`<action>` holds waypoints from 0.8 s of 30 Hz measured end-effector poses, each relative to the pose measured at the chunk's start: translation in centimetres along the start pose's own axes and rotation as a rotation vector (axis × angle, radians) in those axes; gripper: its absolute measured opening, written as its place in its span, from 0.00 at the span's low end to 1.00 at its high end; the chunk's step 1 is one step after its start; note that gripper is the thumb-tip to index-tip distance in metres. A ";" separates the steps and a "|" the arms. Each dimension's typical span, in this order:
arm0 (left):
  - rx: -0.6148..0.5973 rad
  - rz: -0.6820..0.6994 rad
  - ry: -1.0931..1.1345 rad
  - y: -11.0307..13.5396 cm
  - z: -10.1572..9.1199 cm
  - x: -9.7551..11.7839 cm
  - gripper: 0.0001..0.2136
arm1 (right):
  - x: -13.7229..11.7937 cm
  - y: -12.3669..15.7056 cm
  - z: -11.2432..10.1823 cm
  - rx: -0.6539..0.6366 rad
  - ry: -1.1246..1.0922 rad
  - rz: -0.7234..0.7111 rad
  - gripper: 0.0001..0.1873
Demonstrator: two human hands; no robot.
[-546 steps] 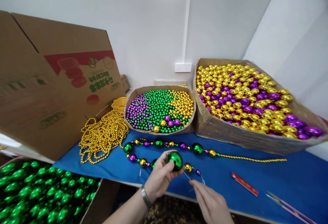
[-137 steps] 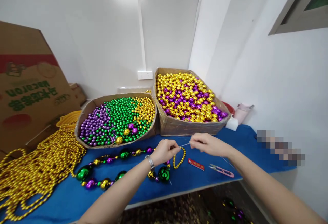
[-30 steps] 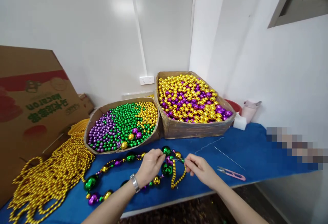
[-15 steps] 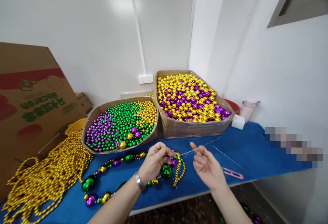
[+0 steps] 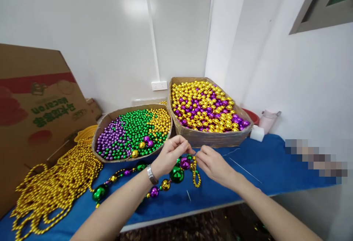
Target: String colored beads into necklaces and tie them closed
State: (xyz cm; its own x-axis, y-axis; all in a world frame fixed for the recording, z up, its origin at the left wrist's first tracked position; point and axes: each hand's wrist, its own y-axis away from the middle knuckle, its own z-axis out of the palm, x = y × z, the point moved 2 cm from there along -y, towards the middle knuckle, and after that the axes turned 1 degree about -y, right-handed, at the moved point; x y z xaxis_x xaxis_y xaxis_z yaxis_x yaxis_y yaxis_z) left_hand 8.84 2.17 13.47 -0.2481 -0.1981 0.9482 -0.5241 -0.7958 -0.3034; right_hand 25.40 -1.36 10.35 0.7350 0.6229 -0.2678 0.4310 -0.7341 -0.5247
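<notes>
Both hands meet above the front of the blue table. My left hand (image 5: 174, 153), with a metal watch (image 5: 151, 174) on its wrist, is closed in a pinch on the thread at the end of a bead necklace (image 5: 177, 175). My right hand (image 5: 215, 164) pinches the same thread close beside it, fingertips almost touching the left ones. Large green, purple and gold beads hang just below the fingers, with a short loop of small gold beads (image 5: 196, 183). A loose tail of thread (image 5: 232, 153) trails past my right hand. The pinched part is mostly hidden.
Behind the hands stand a box of green, purple and gold beads (image 5: 95, 143) and a taller box of larger beads (image 5: 215, 138). Gold bead strands (image 5: 60, 182) heap at left before a carton (image 5: 35, 97). A long needle (image 5: 245, 170) and a pink cup (image 5: 268, 120) are at right.
My right hand has come in to the left hand and turned palm-down, closing the gap where the thread was stretched. The necklace end is lifted a little, and the right forearm now covers the pink cutter.
</notes>
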 end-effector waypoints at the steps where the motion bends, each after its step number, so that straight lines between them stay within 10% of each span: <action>1: -0.010 0.019 0.010 -0.5 0.1 1.0 0.11 | -0.1 -0.8 -0.7 0.008 0.060 -0.039 0.17; 18: 0.185 0.393 0.018 -3.3 0.1 16.2 0.12 | -5.1 -12.9 -15.2 0.158 0.825 -0.578 0.22; 24: 0.144 0.389 0.026 -2.6 -0.8 14.5 0.12 | -4.5 -11.9 -13.1 0.099 0.829 -0.580 0.19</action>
State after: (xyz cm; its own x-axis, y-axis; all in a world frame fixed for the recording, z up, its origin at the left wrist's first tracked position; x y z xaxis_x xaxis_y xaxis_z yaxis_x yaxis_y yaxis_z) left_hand 5.97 1.85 27.89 -0.4268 -0.4868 0.7622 -0.2683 -0.7367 -0.6207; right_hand 23.85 1.01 28.39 0.5736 0.4648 0.6745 0.8191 -0.3291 -0.4698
